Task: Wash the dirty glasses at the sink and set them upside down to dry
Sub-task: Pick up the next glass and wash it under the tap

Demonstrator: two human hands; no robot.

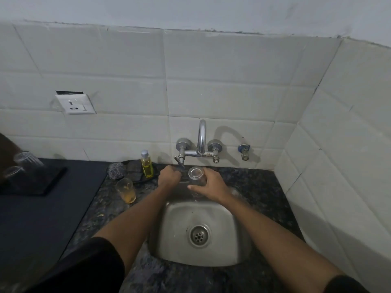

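Dark speckled stone bench (249, 182) w/ steel sink (224, 235), white tile wall (127, 60). Right hand (208, 182) grips clear glass (195, 176); left hand (169, 176) curled round tap lever (179, 162).

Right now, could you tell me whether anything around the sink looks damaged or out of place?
Yes: the wall socket sits askew, its top edge pulled off the tile with a dark gap showing behind it. Otherwise nothing stands out.

The lower part of the clear glass (195, 176) is being hidden by the right hand (209, 185), while two blurred upturned glasses (23, 166) are being cut off at the left edge.
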